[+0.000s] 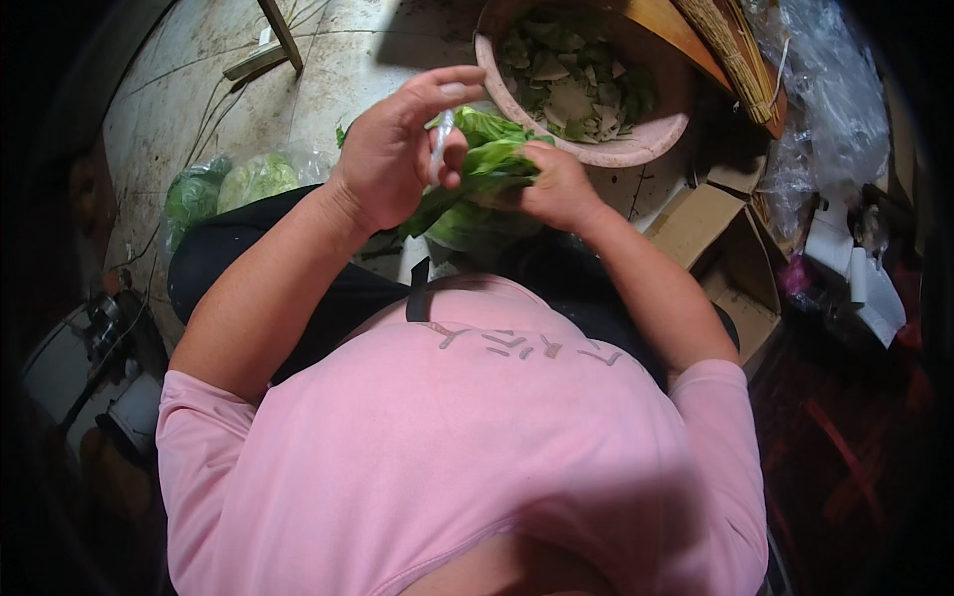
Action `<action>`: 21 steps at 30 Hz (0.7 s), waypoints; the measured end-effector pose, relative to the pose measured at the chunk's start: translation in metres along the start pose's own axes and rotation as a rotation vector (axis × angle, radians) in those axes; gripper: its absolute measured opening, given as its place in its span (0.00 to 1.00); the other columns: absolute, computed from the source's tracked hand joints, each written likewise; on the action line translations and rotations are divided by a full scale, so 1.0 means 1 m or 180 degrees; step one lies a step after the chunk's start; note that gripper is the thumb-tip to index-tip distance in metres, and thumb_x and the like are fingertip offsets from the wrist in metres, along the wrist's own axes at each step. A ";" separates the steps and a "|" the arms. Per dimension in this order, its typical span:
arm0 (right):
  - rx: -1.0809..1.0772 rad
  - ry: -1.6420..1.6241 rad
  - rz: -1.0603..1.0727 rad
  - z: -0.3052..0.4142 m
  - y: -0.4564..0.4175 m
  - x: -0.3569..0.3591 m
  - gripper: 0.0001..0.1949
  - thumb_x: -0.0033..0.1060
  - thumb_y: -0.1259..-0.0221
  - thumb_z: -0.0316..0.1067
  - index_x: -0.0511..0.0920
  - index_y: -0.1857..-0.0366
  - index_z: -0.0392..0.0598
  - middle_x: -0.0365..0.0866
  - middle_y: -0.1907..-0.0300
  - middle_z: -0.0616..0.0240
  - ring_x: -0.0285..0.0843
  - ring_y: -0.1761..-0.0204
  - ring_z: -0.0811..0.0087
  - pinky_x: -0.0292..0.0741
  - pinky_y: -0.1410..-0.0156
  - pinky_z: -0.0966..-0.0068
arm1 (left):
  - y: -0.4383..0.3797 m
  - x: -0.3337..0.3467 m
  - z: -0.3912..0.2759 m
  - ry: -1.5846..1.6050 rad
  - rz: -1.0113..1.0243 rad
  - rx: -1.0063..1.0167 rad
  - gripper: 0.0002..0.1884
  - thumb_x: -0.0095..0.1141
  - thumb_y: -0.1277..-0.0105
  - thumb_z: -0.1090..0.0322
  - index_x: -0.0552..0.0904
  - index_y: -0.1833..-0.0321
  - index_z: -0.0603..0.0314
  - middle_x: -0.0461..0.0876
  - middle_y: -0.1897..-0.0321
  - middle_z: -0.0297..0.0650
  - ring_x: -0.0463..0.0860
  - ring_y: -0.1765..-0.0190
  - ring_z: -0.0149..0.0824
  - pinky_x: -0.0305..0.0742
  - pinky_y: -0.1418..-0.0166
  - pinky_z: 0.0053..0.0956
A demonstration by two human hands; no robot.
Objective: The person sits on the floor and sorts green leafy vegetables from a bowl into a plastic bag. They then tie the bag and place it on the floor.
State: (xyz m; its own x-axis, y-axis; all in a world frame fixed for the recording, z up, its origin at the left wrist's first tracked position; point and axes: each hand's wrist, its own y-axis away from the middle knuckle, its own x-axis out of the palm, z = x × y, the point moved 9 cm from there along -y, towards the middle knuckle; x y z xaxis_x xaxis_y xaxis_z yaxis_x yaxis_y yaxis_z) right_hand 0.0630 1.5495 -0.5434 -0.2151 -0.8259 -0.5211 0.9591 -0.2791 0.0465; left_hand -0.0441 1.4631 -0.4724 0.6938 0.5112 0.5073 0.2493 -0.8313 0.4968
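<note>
My left hand (406, 141) is raised over my lap, with its fingers pointing right. A twisted strip of clear plastic (442, 141) runs down from between its thumb and curled fingers. My right hand (559, 182) grips a bunch of leafy greens (496, 153) from the right side, fingers closed around the leaves. Part of the bunch is hidden behind my left hand. Below it, between my knees, more green leaves (462, 223) show, seemingly under clear plastic; their lower part is hard to make out.
A pink basin (596, 153) with torn leaves stands ahead to the right. Bagged green vegetables (257, 182) lie beside my left knee. An open cardboard box (715, 238) and clear plastic sheeting (835, 97) are at right. A wooden stand leg (279, 37) and cables are at upper left.
</note>
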 end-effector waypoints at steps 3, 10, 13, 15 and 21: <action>0.0309 0.0183 0.0102 -0.017 -0.020 0.032 0.16 0.71 0.59 0.37 0.80 0.65 0.45 0.80 0.63 0.55 0.78 0.55 0.54 0.75 0.48 0.63 | 0.004 0.013 0.012 -0.0151 0.0390 -0.0091 0.27 0.48 0.33 0.60 0.67 0.33 0.65 0.71 0.40 0.41 0.76 0.69 0.24 0.73 0.70 0.19; 0.0240 0.0197 0.0509 -0.037 -0.025 0.092 0.17 0.67 0.58 0.41 0.81 0.63 0.45 0.82 0.60 0.52 0.80 0.56 0.52 0.77 0.48 0.62 | 0.009 0.025 0.013 -0.0195 0.0773 -0.0307 0.32 0.55 0.39 0.60 0.66 0.32 0.67 0.74 0.53 0.40 0.77 0.69 0.25 0.71 0.72 0.18; 0.1208 0.0148 0.0398 -0.104 -0.024 0.095 0.18 0.66 0.56 0.45 0.83 0.61 0.47 0.83 0.58 0.50 0.82 0.55 0.52 0.78 0.49 0.63 | 0.025 0.040 0.026 -0.0125 0.1067 -0.0789 0.36 0.59 0.44 0.60 0.65 0.32 0.67 0.73 0.46 0.42 0.77 0.67 0.26 0.69 0.71 0.16; 0.1501 -0.0030 0.0658 -0.133 -0.032 0.107 0.17 0.62 0.51 0.48 0.84 0.63 0.49 0.84 0.56 0.52 0.82 0.53 0.54 0.79 0.50 0.65 | 0.035 0.058 0.032 -0.0191 0.1298 -0.0981 0.38 0.61 0.47 0.65 0.64 0.31 0.68 0.67 0.35 0.43 0.77 0.65 0.28 0.70 0.64 0.19; 0.0594 0.1826 0.1620 -0.085 -0.073 0.139 0.15 0.56 0.41 0.47 0.83 0.63 0.47 0.83 0.63 0.58 0.82 0.57 0.65 0.78 0.55 0.71 | 0.037 0.062 0.037 0.0089 0.1366 -0.0994 0.39 0.58 0.53 0.71 0.66 0.32 0.69 0.63 0.29 0.42 0.75 0.67 0.29 0.70 0.58 0.20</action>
State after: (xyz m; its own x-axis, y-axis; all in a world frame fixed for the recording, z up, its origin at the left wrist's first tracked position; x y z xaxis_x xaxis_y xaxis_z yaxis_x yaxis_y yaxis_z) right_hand -0.0211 1.4961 -0.6914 0.4194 -0.5066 -0.7533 0.8566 -0.0540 0.5132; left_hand 0.0332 1.4559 -0.4485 0.6698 0.1487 0.7275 -0.2690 -0.8646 0.4244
